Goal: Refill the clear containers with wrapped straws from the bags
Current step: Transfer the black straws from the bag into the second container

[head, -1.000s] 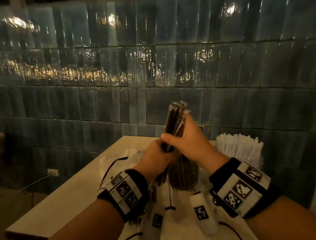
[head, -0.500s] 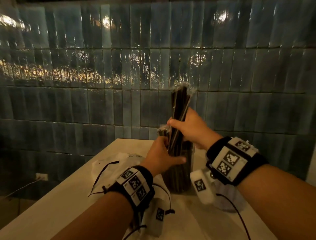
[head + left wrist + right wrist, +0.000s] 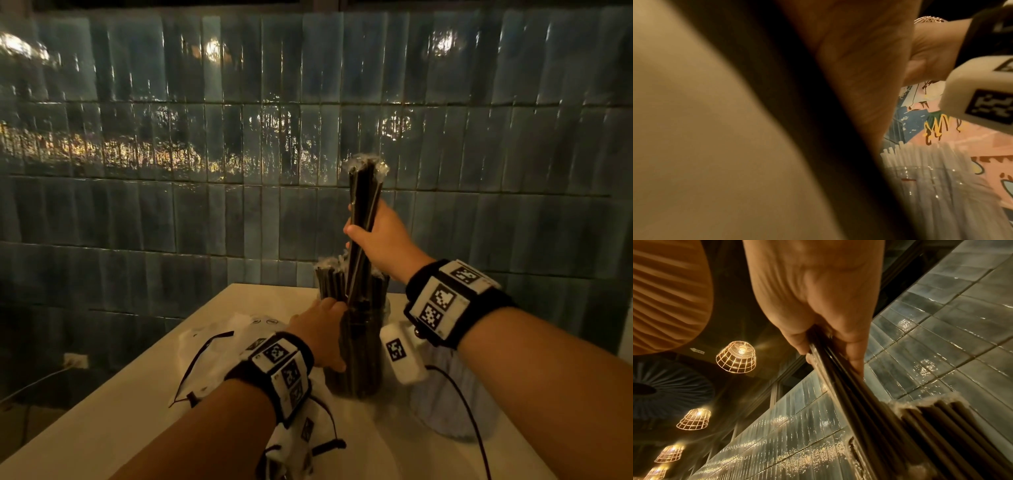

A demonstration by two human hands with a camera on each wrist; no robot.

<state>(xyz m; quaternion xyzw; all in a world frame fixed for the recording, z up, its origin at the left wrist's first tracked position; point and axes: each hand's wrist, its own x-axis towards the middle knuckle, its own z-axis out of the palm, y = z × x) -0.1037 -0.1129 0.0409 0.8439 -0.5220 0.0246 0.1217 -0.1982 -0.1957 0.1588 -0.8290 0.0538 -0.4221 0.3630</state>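
On the pale bench (image 3: 102,425) a clear round container (image 3: 359,363) stands close to the tiled wall (image 3: 171,205), packed with upright dark straws (image 3: 330,284) in thin clear wrappers whose crimped ends bristle above its rim. The right hand (image 3: 380,236) is raised over it, its grip curled tight around a small bundle of wrapped dark straws (image 3: 363,198). The bundle tilts a little, its lower ends reaching down among the straws already in the container, its frilled wrapper tips fanned out above the fist. From the right wrist, the fingers (image 3: 855,340) and thumb pinch the glossy, slim sticks (image 3: 849,386) together, and the wrapper ends show a fuzzy, ragged edge.

The left hand (image 3: 318,332) is wrapped around the container's side near the rim, fingers curled on the clear wall and thumb low on the near face.

Just right of it, partly behind the right wrist, stands a second clear container (image 3: 448,394). The left wrist view shows it (image 3: 941,186) filled with straws in white paper wrappers (image 3: 920,152), flat-ended and upright, poking over a shiny transparent rim.

A crumpled white plastic bag (image 3: 222,339) with dark cord handles lies on the bench left of the containers. The wall tiles are narrow, glazed blue-grey and reflective. Wire-cage lamps (image 3: 735,356) glow overhead.
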